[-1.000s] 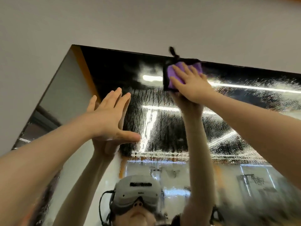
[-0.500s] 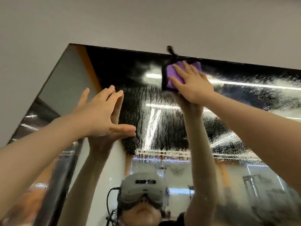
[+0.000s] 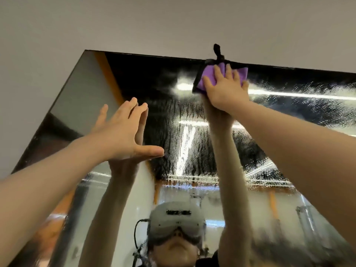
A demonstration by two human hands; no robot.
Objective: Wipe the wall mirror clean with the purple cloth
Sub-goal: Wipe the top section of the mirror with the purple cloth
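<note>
The wall mirror (image 3: 158, 105) fills most of the view, its glass streaked with wet droplets and reflecting ceiling lights. At its top edge lies the purple cloth (image 3: 209, 74), black-bordered with a black loop that sticks up over the frame. My right hand (image 3: 225, 87) presses the cloth flat against the glass with straight fingers. My left hand (image 3: 123, 135) is raised with fingers spread and thumb out, held at the mirror's left part; whether it touches the glass I cannot tell. Both arms appear again as reflections.
A plain grey wall (image 3: 173, 22) surrounds the mirror above and to the left. The mirror's black frame edge (image 3: 57, 97) runs diagonally down the left. The reflection shows a person wearing a grey headset (image 3: 176, 218).
My right hand stays on the cloth at the mirror's top edge, shifted slightly along the frame. My left hand has drifted a little left and lower.
</note>
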